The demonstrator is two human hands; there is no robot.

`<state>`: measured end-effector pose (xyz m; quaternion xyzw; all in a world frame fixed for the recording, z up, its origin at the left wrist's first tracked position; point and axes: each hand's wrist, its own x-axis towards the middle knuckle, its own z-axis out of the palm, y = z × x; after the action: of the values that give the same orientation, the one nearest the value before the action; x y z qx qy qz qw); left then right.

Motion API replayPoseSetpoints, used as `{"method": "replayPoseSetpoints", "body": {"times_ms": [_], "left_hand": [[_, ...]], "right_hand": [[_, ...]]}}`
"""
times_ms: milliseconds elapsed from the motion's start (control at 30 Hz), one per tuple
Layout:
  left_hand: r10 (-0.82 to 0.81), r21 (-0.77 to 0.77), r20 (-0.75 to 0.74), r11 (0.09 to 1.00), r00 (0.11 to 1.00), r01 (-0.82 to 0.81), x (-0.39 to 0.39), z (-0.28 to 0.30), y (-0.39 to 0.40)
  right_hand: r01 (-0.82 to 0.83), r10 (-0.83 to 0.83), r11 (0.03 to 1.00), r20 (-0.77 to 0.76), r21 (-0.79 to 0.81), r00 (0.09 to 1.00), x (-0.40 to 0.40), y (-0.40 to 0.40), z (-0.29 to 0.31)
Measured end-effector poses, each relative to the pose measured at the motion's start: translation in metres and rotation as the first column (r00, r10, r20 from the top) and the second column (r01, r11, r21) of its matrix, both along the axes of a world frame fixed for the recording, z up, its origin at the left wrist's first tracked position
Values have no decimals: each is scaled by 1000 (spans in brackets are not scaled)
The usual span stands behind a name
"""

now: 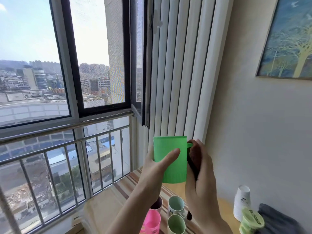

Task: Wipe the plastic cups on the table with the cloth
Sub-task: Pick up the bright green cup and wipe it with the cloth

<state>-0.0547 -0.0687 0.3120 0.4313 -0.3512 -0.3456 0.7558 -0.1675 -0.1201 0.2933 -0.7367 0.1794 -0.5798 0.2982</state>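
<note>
1. Holding the green cup [172, 159] up in the air above the table [108, 205], the left hand [158, 168] wraps round its left wall, thumb laid flat across the near side and the other fingers hidden behind.
2. The right hand [200, 174] grasps a dark brown cloth [195, 157] and presses it against the cup's right side, just by the handle [190, 145], which pokes out above the cloth.
3. A strip of that cloth hangs down below the right palm, its end showing near the lower cups.
4. The green cup sits between the two hands, upright, mouth upward.
5. On the table below stand more cups: a pink cup [152, 222], a dark cup [157, 204] partly hidden by the left forearm, a pale mug [176, 206] and a light green cup [176, 224].
6. Farther right are a stack of white paper cups [241, 205], a green-lidded tub [251, 222] and a folded grey cloth [276, 220].
7. A striped runner [128, 181] covers part of the table.
</note>
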Motion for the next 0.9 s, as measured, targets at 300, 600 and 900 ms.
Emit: {"method": "replayPoseSetpoints", "body": {"times_ms": [300, 600, 900], "left_hand": [[-83, 64, -146, 994, 986, 93, 13, -2, 4], [-122, 4, -264, 992, 957, 127, -8, 8, 0], [-21, -42, -244, 999, 970, 11, -2, 5, -5]], "right_hand": [[-126, 93, 947, 123, 296, 988, -17, -2, -4], [-435, 433, 825, 91, 359, 897, -6, 7, -11], [-366, 273, 700, 243, 613, 931, -18, 13, -23]]}}
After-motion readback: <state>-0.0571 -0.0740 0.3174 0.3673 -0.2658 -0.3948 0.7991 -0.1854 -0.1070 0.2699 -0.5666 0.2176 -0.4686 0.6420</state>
